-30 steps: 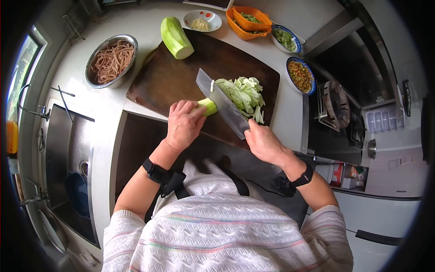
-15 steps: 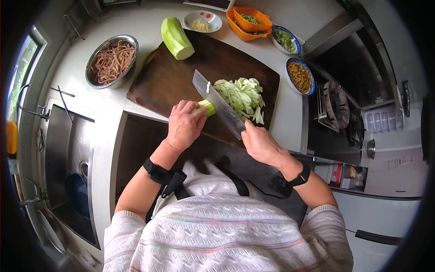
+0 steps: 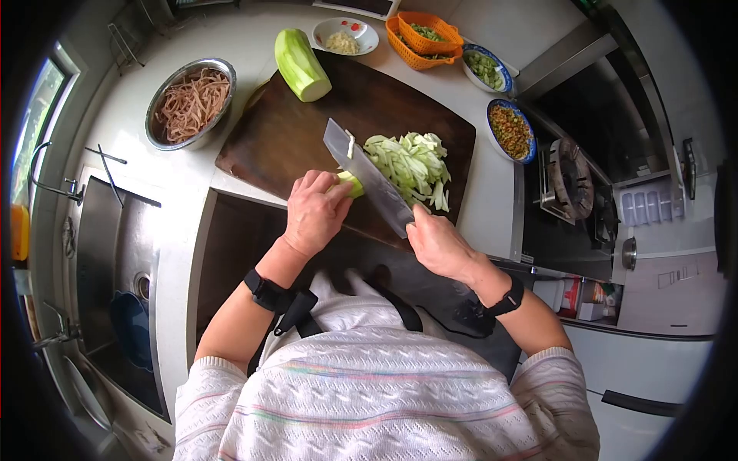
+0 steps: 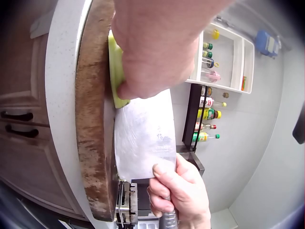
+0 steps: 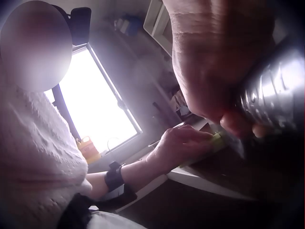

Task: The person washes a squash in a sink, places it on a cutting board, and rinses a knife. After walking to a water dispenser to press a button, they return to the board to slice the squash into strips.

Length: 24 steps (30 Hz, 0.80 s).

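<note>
My left hand [image 3: 314, 213] grips a short piece of peeled pale-green gourd [image 3: 353, 183] against the dark wooden cutting board [image 3: 265, 138]. In my right hand [image 3: 440, 242] is the handle of a cleaver [image 3: 377, 188]; the thumb lies along the blade in the left wrist view. The blade stands upright at the cut end of the gourd piece, close by the left fingers. A thin strip clings to its face. Right of the blade is a loose heap of sliced gourd [image 3: 415, 169]. A larger peeled gourd length [image 3: 301, 65] lies at the board's far edge.
A steel bowl [image 3: 225, 71] of brownish shreds stands left of the board. Behind are a dish [image 3: 367, 38] of chopped pale bits and orange baskets [image 3: 407, 56] of greens. Two blue-rimmed bowls [image 3: 529, 154] stand right, near the stove [image 3: 570, 177]. A sink [image 3: 100, 230] is at left.
The cleaver and right hand have shifted a little left, toward the left hand. The gourd piece shows slightly shorter beside the blade. The left hand has hardly moved.
</note>
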Tool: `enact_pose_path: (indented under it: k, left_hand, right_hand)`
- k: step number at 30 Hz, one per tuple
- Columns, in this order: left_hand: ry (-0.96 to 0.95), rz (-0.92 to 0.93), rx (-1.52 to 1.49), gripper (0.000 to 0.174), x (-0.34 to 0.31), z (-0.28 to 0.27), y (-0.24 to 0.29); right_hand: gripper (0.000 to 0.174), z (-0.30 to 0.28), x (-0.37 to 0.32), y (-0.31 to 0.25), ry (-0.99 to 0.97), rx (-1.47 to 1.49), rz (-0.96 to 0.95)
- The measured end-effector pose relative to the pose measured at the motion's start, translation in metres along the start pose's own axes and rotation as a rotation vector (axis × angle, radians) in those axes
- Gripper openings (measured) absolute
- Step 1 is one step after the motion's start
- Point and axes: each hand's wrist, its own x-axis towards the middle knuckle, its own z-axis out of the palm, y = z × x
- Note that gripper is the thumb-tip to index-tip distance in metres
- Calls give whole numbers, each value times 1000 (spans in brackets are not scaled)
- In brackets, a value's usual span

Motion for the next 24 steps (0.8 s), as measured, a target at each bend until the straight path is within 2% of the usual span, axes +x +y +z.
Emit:
enact_pose_path:
  k: [8,10,11,14,18,22,24]
  left_hand:
    - [-11,-23,-1,27,2,-1,0]
    - [8,6,-16,28,0,0,-3]
    - [4,4,-15,28,-1,-1,-3]
    - [-7,-10,-18,28,0,1,0]
    - [12,4,-25,31,0,-4,-2]
    - [41,-19,40,35,-11,-9,-3]
    - [32,-30,26,34,-14,-9,-6]
  right_hand:
    - [16,5,2,4,58,25,-57]
    - [15,4,4,4,18,9,-59]
    - [15,-5,2,-4,-6,27,2]
    - [16,-8,0,-12,-20,33,27]
    - [16,10,6,2,8,-17,-31]
    - [15,3,7,1,12,0,-54]
    - [15,-8,3,-11,-15,28,44]
